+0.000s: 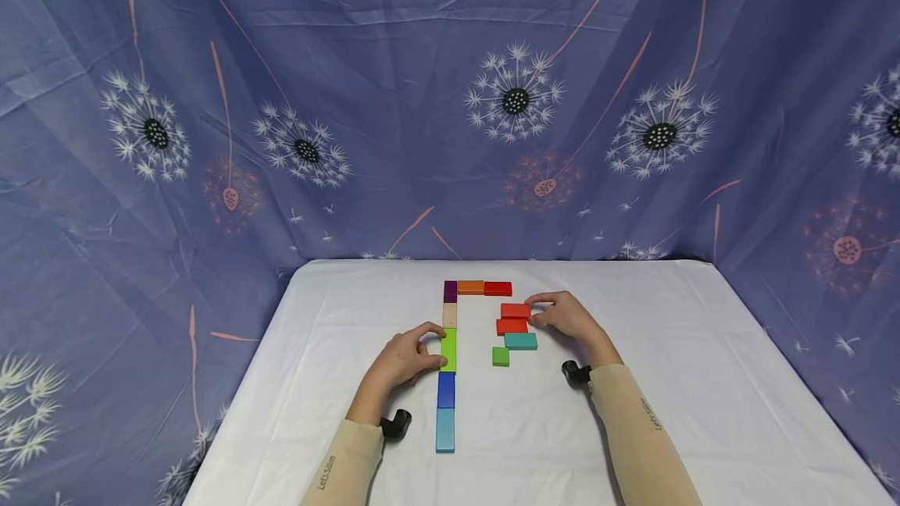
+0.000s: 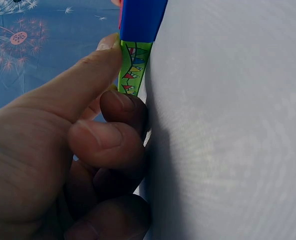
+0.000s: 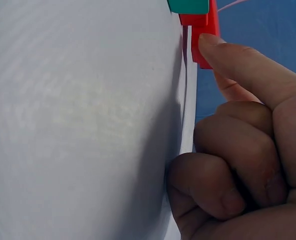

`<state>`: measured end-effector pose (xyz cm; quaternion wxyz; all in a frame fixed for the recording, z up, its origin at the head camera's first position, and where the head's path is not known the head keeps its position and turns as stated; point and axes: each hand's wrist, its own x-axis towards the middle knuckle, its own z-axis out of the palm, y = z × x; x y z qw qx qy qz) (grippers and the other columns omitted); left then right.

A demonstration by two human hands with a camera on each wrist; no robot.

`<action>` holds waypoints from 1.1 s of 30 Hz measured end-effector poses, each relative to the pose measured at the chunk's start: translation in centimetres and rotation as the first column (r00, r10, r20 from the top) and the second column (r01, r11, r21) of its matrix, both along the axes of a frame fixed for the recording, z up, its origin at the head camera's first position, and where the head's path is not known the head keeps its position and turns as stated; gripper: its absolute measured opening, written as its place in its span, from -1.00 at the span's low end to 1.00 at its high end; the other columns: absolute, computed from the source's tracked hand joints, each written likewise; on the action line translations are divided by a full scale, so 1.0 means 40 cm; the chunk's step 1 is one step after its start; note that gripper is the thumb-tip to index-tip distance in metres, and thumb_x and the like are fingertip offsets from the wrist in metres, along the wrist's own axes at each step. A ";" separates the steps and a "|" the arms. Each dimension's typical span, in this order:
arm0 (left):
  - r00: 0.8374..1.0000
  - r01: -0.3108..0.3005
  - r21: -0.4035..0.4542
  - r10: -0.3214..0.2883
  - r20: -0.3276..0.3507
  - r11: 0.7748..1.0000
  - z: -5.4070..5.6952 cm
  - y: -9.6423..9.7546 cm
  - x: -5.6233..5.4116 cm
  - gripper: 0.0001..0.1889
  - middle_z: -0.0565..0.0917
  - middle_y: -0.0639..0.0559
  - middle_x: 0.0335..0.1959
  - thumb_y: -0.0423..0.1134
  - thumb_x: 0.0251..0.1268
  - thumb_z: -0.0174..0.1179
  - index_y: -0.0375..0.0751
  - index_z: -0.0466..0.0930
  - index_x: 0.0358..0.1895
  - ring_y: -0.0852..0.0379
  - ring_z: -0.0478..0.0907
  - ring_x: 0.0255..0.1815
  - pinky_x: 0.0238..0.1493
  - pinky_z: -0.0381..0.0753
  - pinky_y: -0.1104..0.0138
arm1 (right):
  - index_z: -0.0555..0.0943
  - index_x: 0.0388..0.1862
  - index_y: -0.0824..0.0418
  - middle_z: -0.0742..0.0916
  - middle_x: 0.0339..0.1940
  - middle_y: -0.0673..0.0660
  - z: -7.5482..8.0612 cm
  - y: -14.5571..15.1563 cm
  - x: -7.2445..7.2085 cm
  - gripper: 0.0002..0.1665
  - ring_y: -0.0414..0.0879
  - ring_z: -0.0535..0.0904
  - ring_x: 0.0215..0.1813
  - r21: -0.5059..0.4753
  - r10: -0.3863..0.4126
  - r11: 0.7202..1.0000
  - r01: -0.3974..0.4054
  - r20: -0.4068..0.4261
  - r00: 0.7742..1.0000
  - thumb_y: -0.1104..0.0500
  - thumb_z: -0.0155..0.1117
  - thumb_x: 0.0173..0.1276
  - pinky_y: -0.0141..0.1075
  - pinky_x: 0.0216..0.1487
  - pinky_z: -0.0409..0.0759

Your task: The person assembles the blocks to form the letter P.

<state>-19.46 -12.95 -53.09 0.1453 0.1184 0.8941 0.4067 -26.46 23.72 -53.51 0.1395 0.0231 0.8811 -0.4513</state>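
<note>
My left hand (image 1: 402,358) pinches a lime-green block (image 1: 448,348) between thumb and forefinger, one at each end. In the left wrist view its side shows printed bunting, next to a blue block (image 2: 142,20). That green block lies in a column, with a beige block (image 1: 450,315) and a purple block (image 1: 450,291) beyond it and a light blue block (image 1: 445,429) at the near end. With thumb and forefinger, my right hand (image 1: 566,315) grips the right end of a red block (image 1: 516,311); its other fingers are curled, as the right wrist view shows.
An orange block (image 1: 470,287) and another red block (image 1: 498,288) extend right from the purple one. Nearer than the gripped red block lie a second red block (image 1: 509,327), a teal block (image 1: 521,341) and a small green block (image 1: 501,357). White cloth (image 1: 703,381) covers the table; patterned curtains surround it.
</note>
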 end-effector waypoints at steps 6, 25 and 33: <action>1.000 0.000 0.000 0.000 -0.001 1.000 -0.002 0.000 -0.002 -0.53 0.54 0.12 -0.64 -0.02 0.27 0.52 0.18 0.63 0.23 0.16 0.42 -0.76 -0.59 0.34 0.31 | 0.78 0.20 0.06 0.40 -0.71 -0.05 -0.001 0.012 -0.002 -0.55 -0.10 0.30 -0.56 -0.026 -0.011 1.000 0.011 -0.016 1.000 0.17 0.44 0.31 -0.25 -0.36 0.35; 1.000 -0.002 0.000 0.002 0.012 1.000 -0.003 -0.001 -0.001 -0.52 0.54 0.10 -0.63 0.00 0.27 0.52 0.18 0.63 0.24 0.15 0.42 -0.75 -0.60 0.34 0.31 | 0.76 0.25 0.12 0.42 -0.52 -0.09 0.005 0.031 0.000 -0.48 -0.08 0.29 -0.32 -0.088 -0.144 0.986 0.140 -0.040 0.989 0.08 0.55 0.31 -0.26 -0.32 0.32; 1.000 0.003 0.003 -0.003 0.008 1.000 -0.002 -0.002 -0.001 -0.52 0.54 0.10 -0.63 0.00 0.28 0.51 0.17 0.62 0.24 0.16 0.42 -0.75 -0.59 0.34 0.30 | 0.75 0.26 0.15 0.68 -0.16 0.14 0.004 0.032 -0.002 -0.46 0.02 0.39 -0.07 -0.121 -0.206 0.973 0.196 -0.068 0.976 0.08 0.56 0.30 -0.20 -0.15 0.34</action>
